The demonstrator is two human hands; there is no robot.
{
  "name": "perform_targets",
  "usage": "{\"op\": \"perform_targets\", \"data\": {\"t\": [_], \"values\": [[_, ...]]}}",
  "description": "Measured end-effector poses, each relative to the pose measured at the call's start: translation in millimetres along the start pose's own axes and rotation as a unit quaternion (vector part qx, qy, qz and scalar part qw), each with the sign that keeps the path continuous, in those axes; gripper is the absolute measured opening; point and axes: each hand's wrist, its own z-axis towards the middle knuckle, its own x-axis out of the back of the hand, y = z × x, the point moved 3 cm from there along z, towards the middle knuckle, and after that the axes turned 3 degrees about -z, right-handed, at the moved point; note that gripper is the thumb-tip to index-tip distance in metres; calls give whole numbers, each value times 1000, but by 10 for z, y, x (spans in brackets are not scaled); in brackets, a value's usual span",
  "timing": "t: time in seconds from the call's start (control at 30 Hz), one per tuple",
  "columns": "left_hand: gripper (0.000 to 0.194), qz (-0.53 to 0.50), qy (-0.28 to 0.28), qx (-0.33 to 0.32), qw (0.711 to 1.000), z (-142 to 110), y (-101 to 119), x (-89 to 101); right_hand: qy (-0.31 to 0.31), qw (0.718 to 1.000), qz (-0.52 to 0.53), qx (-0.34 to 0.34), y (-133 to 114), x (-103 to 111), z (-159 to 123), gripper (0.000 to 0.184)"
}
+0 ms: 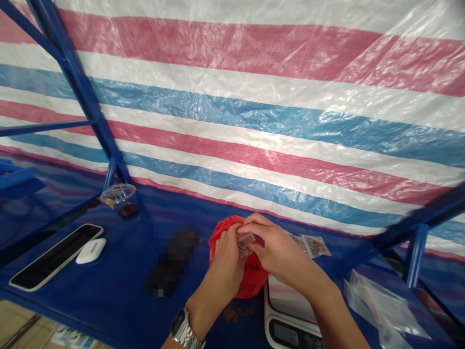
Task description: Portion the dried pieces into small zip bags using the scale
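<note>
My left hand (pixel 227 259) and my right hand (pixel 272 247) meet above the blue table top, and both pinch a small clear plastic packet (pixel 246 242). Directly under and behind them bunches a red plastic bag (pixel 251 277). Beyond my right hand lie small clear packets of brown material (pixel 315 246). A white digital scale (pixel 286 310) sits just below my right forearm. Brown crumbs (pixel 231 314) are scattered near my left wrist, which wears a metal-band watch (pixel 182 329).
At left lie a phone (pixel 55 257), a white oval device (pixel 90 250) and a pixelated dark object (pixel 171 261). A lidded plastic cup (pixel 119 199) stands at the back. Clear plastic bags (pixel 378 305) lie at right. Blue metal frames (pixel 82 97) and a striped tarpaulin (pixel 232 121) surround the table.
</note>
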Motion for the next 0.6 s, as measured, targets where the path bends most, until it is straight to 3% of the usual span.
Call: {"op": "perform_targets", "data": {"t": [0.17,0.3,0.43,0.53,0.6], "values": [[62,-25,-2,19,1000,-24,-9,-6,-33,999,17,-35,29,-33,12,34],[56,-60,-7,10,998,-4,49,24,-38,998,44,-33,99,-91,26,33],[50,-91,18,12,996,17,16,-13,31,998,14,-60,163,-113,38,39],[46,-54,45,15,997,9,-77,-131,121,987,-91,-62,-4,-179,101,38],[44,-22,53,5,998,12,-151,-234,94,984,-150,-36,-221,-378,207,37]]}}
